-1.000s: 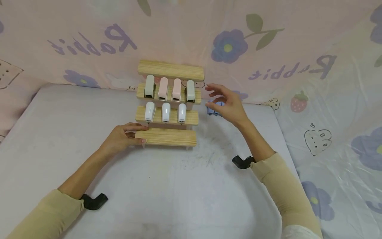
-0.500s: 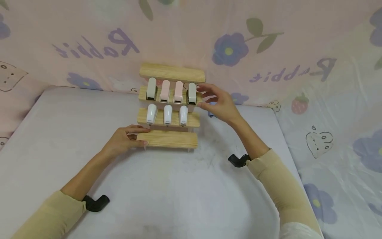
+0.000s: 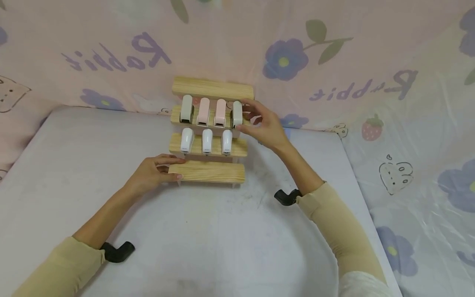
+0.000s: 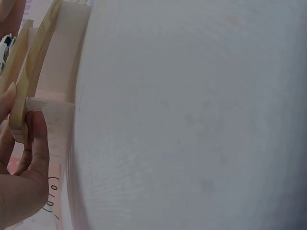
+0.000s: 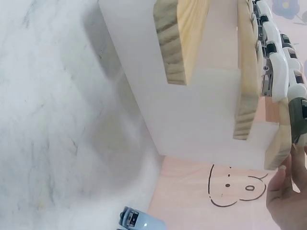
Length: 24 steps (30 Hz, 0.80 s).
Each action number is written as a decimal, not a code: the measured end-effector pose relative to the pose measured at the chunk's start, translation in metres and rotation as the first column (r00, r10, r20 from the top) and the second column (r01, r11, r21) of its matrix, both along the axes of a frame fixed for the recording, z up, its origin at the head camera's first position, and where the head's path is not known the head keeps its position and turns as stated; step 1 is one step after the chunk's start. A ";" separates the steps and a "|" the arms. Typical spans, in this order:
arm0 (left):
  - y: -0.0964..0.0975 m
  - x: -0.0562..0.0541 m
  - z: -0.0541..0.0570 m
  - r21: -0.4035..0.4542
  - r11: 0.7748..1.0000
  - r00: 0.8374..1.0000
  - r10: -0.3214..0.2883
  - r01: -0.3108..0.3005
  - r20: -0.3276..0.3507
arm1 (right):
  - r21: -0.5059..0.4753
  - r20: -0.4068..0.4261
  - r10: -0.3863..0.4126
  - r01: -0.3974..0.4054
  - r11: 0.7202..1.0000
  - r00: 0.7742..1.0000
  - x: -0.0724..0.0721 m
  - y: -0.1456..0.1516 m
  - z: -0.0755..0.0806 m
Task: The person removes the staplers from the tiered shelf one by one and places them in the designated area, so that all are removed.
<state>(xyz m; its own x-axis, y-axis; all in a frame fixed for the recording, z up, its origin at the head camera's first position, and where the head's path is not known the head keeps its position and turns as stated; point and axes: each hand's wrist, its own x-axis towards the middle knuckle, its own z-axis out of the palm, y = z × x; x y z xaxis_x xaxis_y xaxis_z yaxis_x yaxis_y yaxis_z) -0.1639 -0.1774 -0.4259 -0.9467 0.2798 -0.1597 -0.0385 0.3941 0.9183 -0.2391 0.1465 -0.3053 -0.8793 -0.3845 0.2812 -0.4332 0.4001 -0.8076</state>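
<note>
In the head view, a stepped wooden rack bears several small staplers on its two middle tiers. White staplers line the lower of these; two pink staplers stand between grey-green ones on the tier above. My left hand grips the left end of the bottom shelf, thumb in front and fingers behind. At the right end of the upper row, my right hand has its thumb and fingers around the grey-green stapler. The right wrist view shows these fingertips right at the shelf's end.
A blue stapler lies on the white tabletop beside the rack, mostly hidden by my right hand in the head view. The rack's top board stands close to the patterned curtain behind.
My right hand has moved left from above the blue staplers to the grey-green stapler at the row's right end, and its fingers have closed around it. My left hand keeps its grip.
</note>
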 end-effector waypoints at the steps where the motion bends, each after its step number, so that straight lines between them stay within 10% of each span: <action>1: 0.000 0.000 0.000 0.003 1.000 1.000 0.001 -0.001 0.000 | 0.002 -0.005 -0.002 0.002 1.000 1.000 0.000 -0.001 0.000; 24: 0.001 -0.001 0.001 0.009 1.000 1.000 0.003 -0.003 0.006 | -0.022 -0.018 0.022 -0.023 1.000 1.000 0.002 0.011 -0.005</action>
<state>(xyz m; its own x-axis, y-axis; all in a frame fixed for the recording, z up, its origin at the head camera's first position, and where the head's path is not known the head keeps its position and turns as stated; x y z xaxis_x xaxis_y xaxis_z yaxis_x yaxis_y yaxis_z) -0.1647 -0.1761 -0.4252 -0.9466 0.2779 -0.1633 -0.0456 0.3861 0.9213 -0.2369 0.1573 -0.3102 -0.8654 -0.3976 0.3049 -0.4560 0.3725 -0.8083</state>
